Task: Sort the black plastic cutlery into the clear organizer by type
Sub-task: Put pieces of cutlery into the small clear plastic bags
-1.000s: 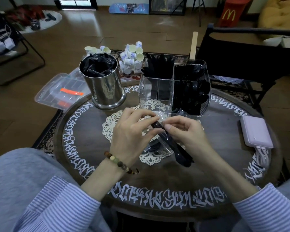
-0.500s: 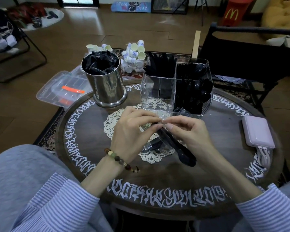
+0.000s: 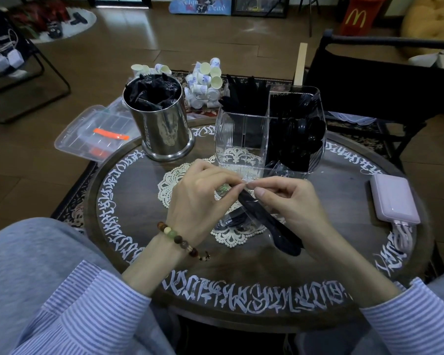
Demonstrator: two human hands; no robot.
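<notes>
Above the bench's middle, a black wrapped utensil (image 3: 267, 222) is pinched at its top by the fingers of both the left hand (image 3: 199, 198) and right hand (image 3: 291, 201); its type is obscured by the wrapper.
</notes>
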